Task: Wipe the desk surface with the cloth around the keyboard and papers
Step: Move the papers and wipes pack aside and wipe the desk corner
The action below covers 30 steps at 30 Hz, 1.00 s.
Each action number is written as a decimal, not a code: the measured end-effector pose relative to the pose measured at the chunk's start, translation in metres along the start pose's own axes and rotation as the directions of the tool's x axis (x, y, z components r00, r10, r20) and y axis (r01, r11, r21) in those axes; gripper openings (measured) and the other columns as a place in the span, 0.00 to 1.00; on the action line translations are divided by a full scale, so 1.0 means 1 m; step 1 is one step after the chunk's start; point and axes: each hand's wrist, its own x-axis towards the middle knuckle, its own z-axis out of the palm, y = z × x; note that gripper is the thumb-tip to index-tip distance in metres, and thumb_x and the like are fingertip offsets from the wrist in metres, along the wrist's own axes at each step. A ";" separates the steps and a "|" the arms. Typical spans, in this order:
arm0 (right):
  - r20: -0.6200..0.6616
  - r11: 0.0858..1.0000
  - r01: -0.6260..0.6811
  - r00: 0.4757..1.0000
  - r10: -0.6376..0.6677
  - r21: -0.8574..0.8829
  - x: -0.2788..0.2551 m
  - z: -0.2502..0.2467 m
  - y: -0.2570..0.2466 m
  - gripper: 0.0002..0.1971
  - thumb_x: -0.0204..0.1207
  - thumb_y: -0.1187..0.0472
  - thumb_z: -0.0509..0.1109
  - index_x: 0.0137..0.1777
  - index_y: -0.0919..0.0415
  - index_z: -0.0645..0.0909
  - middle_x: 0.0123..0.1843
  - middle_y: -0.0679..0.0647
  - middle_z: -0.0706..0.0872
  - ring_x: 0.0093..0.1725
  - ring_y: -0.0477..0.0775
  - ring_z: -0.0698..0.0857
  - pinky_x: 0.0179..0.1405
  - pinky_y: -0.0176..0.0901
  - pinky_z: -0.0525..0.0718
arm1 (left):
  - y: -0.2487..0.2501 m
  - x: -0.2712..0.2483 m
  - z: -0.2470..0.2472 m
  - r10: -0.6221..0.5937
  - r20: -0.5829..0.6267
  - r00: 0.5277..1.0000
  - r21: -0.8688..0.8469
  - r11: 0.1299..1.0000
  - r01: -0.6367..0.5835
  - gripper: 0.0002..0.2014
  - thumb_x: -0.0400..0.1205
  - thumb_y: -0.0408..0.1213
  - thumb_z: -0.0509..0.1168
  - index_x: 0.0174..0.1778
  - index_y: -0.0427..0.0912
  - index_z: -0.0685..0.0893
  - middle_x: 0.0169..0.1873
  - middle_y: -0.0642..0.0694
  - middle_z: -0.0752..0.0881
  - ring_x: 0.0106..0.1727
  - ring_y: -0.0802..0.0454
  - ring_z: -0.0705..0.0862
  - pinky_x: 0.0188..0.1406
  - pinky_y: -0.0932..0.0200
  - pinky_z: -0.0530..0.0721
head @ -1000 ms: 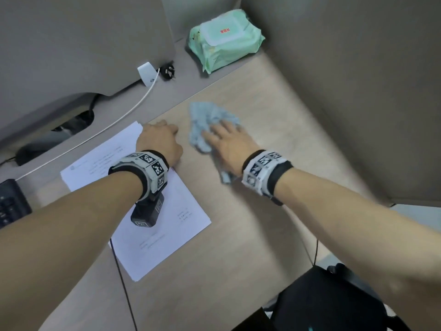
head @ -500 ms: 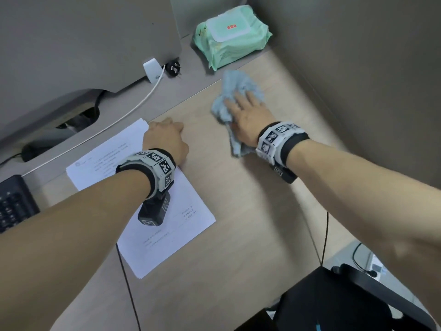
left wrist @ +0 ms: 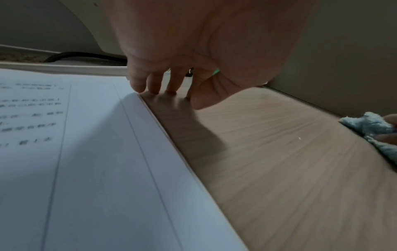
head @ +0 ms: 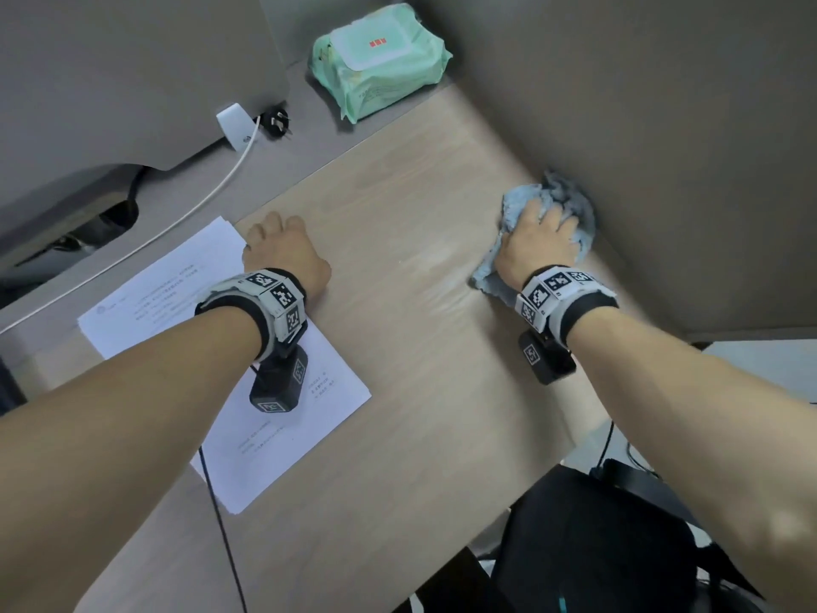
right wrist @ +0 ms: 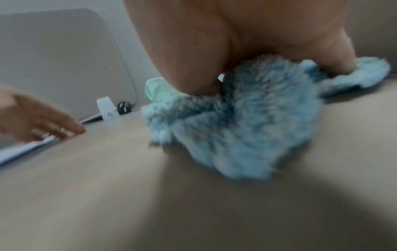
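A fluffy light-blue cloth lies bunched on the wooden desk, against the right partition. My right hand sits on top of it with bent fingers dug into the bunch. In the right wrist view the cloth bulges out between thumb and fingers. My left hand is at the far corner of the white papers. Its fingertips touch the desk beside the paper edge and hold nothing. A dark keyboard corner shows at the far left edge.
A green pack of wet wipes lies at the back. A white charger with its cable and a black plug sit by the grey panel. Faint wipe streaks mark the desk. A black bag sits below the front edge.
My right hand swept the cloth from beside the papers to the back near the wipes, then right against the partition, bunching it. The left hand stayed at the paper corner.
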 end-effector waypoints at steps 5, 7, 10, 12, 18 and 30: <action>0.107 0.946 0.318 0.945 -0.310 -0.066 0.000 -0.009 -0.052 0.52 0.71 0.54 0.76 0.87 0.58 0.45 0.88 0.63 0.47 0.86 0.69 0.47 0.81 0.72 0.53 | 0.002 0.002 0.005 -0.017 -0.034 0.999 -0.002 1.000 0.017 0.22 0.73 0.30 0.59 0.65 0.37 0.74 0.68 0.38 0.71 0.72 0.35 0.68 0.70 0.41 0.72; 0.116 0.857 0.513 0.855 -0.505 -0.054 -0.033 0.008 -0.055 0.52 0.70 0.58 0.75 0.87 0.57 0.45 0.88 0.61 0.47 0.86 0.69 0.45 0.81 0.73 0.50 | 0.003 0.000 0.007 -0.010 -0.059 0.998 -0.003 1.000 0.010 0.22 0.72 0.29 0.59 0.63 0.35 0.76 0.69 0.37 0.72 0.70 0.34 0.70 0.68 0.40 0.73; 0.061 0.729 0.680 0.733 -0.677 -0.080 -0.071 0.033 -0.024 0.44 0.76 0.57 0.71 0.87 0.55 0.49 0.88 0.59 0.51 0.86 0.68 0.48 0.81 0.70 0.52 | 0.007 -0.007 0.012 0.024 -0.102 0.995 -0.018 0.999 -0.026 0.25 0.71 0.29 0.61 0.67 0.36 0.75 0.73 0.38 0.69 0.73 0.35 0.67 0.70 0.41 0.72; 0.033 0.792 0.604 0.796 -0.604 -0.090 -0.064 0.038 0.013 0.41 0.79 0.54 0.70 0.87 0.55 0.51 0.88 0.58 0.54 0.86 0.68 0.51 0.80 0.70 0.56 | 0.016 -0.017 0.017 0.069 -0.110 0.991 -0.041 0.996 -0.074 0.27 0.71 0.28 0.61 0.70 0.36 0.74 0.74 0.38 0.69 0.74 0.35 0.66 0.72 0.43 0.71; -0.021 0.993 0.119 0.993 -0.119 0.010 -0.038 0.022 0.092 0.37 0.81 0.52 0.64 0.86 0.58 0.53 0.85 0.65 0.57 0.82 0.71 0.58 0.78 0.67 0.61 | 0.048 -0.049 0.031 0.185 -0.071 0.980 -0.055 0.980 -0.189 0.28 0.73 0.29 0.62 0.72 0.41 0.74 0.75 0.40 0.70 0.73 0.36 0.67 0.72 0.48 0.70; 0.011 0.993 0.118 0.993 -0.118 -0.019 -0.099 0.051 0.174 0.33 0.86 0.53 0.57 0.87 0.59 0.49 0.87 0.65 0.52 0.84 0.73 0.52 0.80 0.69 0.58 | 0.067 -0.067 0.051 0.215 0.051 0.975 0.077 0.973 -0.218 0.27 0.74 0.32 0.62 0.72 0.38 0.72 0.74 0.38 0.68 0.78 0.34 0.62 0.77 0.45 0.66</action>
